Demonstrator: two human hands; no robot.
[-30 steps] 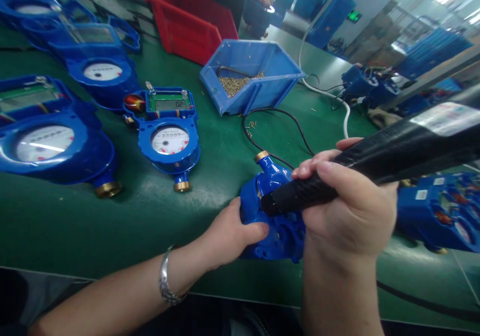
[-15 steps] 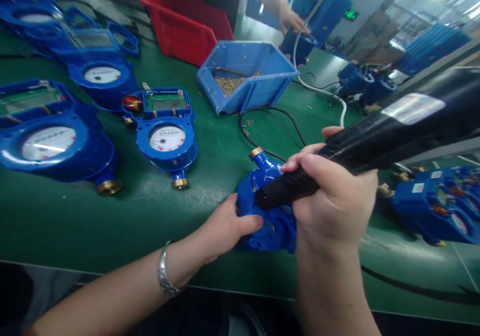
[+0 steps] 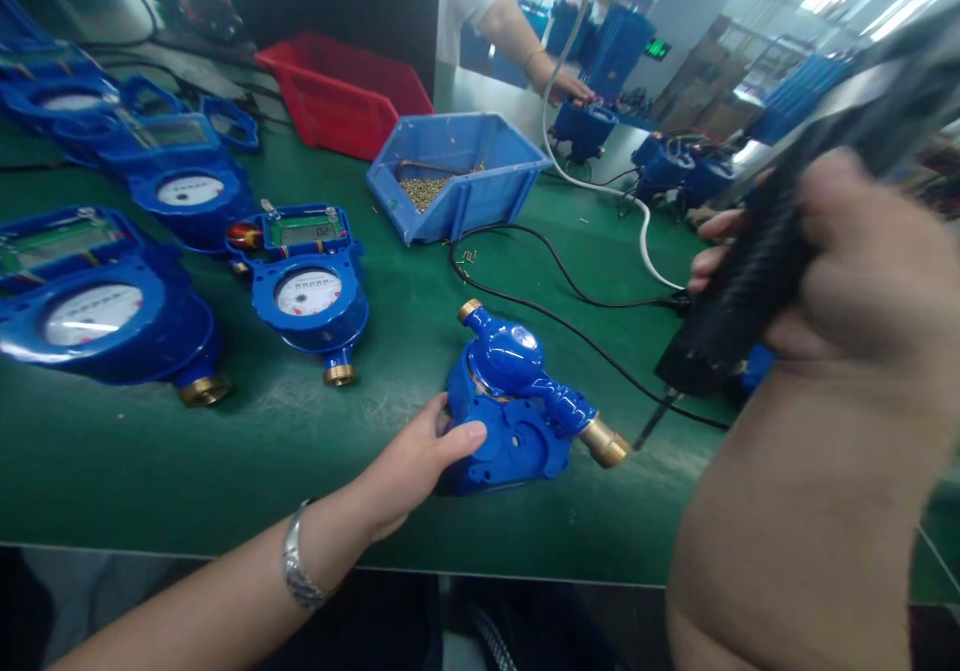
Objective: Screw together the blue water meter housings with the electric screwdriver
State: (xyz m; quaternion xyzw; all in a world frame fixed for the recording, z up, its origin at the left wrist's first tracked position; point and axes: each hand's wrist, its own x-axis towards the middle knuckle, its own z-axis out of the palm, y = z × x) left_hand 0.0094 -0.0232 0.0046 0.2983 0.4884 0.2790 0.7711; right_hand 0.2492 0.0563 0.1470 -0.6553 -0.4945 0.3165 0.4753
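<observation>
A blue water meter [image 3: 517, 436] lies face down on the green table, its brass threaded ends pointing up-left and down-right. My left hand [image 3: 420, 456] grips its left side, thumb on top of the housing. In my right hand [image 3: 847, 261], closed around the handle, is a black electric screwdriver [image 3: 750, 281], somewhat blurred. The screwdriver's thin bit points down and left, beside the meter's right brass end; whether it touches cannot be told. Another water meter [image 3: 311, 296] with a dial and a small display lies face up to the left.
A blue bin [image 3: 495, 186] of small brass screws stands behind, with a red bin [image 3: 337, 91] at its left. Loose screws [image 3: 468, 257] and a black cable [image 3: 555, 326] lie on the table [image 3: 360, 491]. More meters [image 3: 112, 301] fill the left. A co-worker's hand [image 3: 559, 79] touches a blue unit at the back.
My right hand has lifted the electric screwdriver off the water meter and moved it right, exposing the bit and the meter's underside. My left hand keeps its grip. The view has shifted slightly.
</observation>
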